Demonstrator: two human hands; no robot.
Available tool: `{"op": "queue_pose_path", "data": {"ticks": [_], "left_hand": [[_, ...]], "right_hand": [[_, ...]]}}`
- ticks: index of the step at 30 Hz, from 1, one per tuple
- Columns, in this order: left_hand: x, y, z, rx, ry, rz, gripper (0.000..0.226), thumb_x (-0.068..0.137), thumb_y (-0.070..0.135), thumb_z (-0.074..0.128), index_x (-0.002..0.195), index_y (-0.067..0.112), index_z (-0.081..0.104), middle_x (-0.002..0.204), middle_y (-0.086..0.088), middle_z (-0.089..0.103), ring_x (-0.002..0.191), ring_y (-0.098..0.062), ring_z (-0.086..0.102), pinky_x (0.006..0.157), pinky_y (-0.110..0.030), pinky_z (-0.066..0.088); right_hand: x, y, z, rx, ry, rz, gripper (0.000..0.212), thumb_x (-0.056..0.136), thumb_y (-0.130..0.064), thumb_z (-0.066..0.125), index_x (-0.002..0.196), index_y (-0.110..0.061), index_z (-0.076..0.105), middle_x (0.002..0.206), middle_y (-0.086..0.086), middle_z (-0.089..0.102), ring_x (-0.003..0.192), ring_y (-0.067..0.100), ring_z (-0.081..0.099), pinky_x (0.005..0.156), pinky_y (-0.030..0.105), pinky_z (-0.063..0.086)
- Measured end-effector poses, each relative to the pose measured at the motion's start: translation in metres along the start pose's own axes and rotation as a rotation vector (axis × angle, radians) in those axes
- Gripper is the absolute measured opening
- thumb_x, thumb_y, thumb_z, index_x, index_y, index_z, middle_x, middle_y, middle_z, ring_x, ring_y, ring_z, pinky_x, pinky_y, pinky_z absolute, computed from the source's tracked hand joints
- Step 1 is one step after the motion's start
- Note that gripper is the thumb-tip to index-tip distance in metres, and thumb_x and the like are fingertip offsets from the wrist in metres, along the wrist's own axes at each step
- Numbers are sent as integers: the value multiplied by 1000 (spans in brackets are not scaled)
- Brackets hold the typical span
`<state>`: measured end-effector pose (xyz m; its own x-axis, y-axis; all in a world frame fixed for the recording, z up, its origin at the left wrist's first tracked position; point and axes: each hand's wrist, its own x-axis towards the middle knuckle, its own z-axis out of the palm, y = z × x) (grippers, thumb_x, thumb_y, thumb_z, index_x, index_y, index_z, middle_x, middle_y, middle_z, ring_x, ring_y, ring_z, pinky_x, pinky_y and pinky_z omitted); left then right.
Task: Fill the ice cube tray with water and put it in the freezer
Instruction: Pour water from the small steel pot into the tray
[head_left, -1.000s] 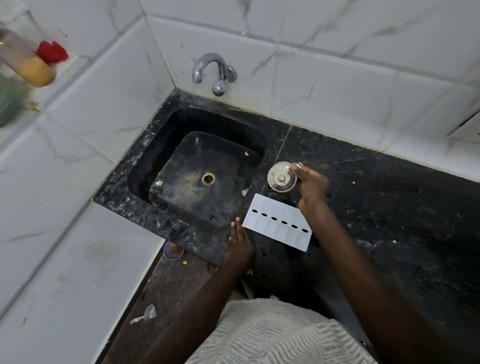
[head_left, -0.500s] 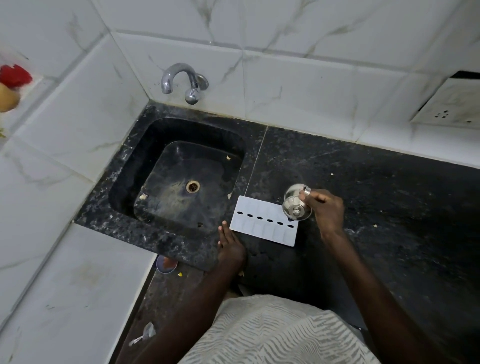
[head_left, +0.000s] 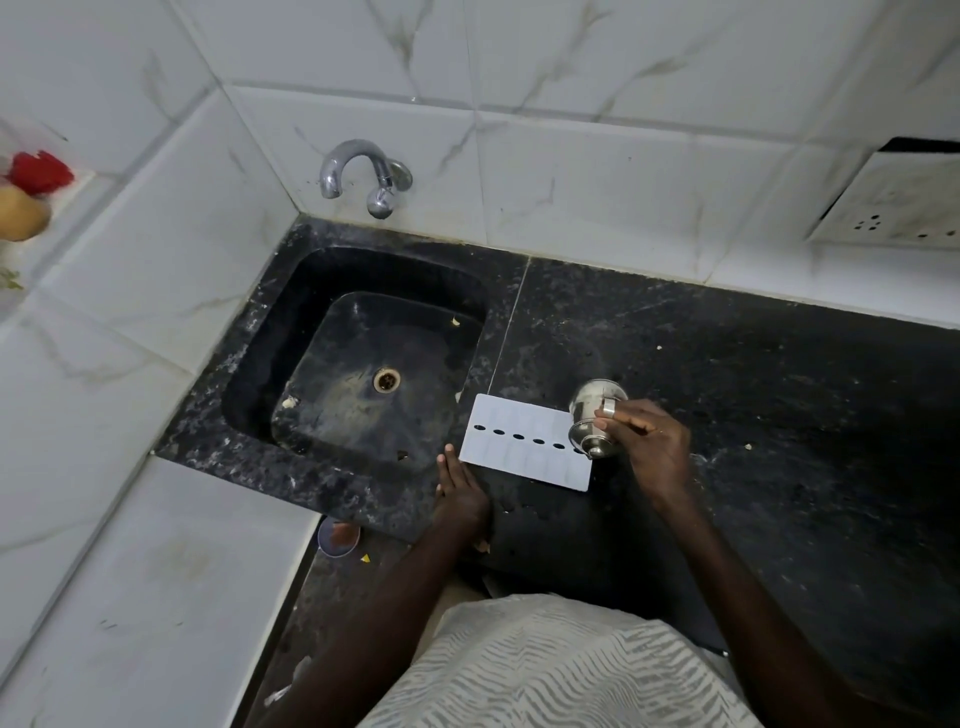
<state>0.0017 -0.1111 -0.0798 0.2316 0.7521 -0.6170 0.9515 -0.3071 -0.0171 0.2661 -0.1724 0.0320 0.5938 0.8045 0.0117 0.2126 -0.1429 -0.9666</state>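
Right hand (head_left: 654, 457) grips steel cup (head_left: 592, 415) tipped over ice cube tray (head_left: 519, 447) mid-frame, left hand (head_left: 460, 488) flat-fingered beside; filling looks begun, freezer yet to come

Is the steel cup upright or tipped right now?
Tipped: right hand grips steel cup, leaning sideways over one end of ice cube tray. Water: cannot tell.

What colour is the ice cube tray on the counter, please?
White ice cube tray, clearest in the head view.
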Motion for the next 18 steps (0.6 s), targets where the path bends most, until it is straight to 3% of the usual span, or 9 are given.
{"op": "queue_pose_path", "data": {"ticks": [2,4,9,13,18], "left_hand": [[-1,1,-5,-53,7,-4,89,90,17,73,145,-27,19,150,-46,-8,146,-61,17,105,-54,48],[1,0,-2,-36,2,8,85,98,13,61,148,-25,4,146,-40,-24,148,-61,3,113,-55,40],[0,-4,-5,29,29,83,81,103,15,53,150,-23,-2,148,-37,-28,148,-60,-5,117,-55,34],[5,-8,1,59,54,102,85,102,18,55,149,-24,-2,144,-40,-27,148,-62,-1,115,-55,39],[-6,-6,-12,30,5,133,109,94,31,70,150,-22,-7,154,-41,-24,150,-58,-9,122,-54,29]], "right_hand": [[-1,-1,0,5,3,-8,24,76,5,84,93,-11,81,92,-16,76,88,3,71,85,20,55],[-2,-1,1,6,11,-25,23,76,7,83,92,-9,81,90,-16,76,87,1,70,84,17,53],[-2,0,0,6,19,-43,19,76,8,83,93,0,81,94,-2,75,88,-1,69,83,16,52],[-4,1,0,-4,15,-48,18,77,6,83,94,1,81,96,3,76,89,3,70,84,18,53],[-5,0,4,-1,11,-34,23,77,7,83,95,-6,81,91,-12,76,88,3,71,84,20,55]]}}
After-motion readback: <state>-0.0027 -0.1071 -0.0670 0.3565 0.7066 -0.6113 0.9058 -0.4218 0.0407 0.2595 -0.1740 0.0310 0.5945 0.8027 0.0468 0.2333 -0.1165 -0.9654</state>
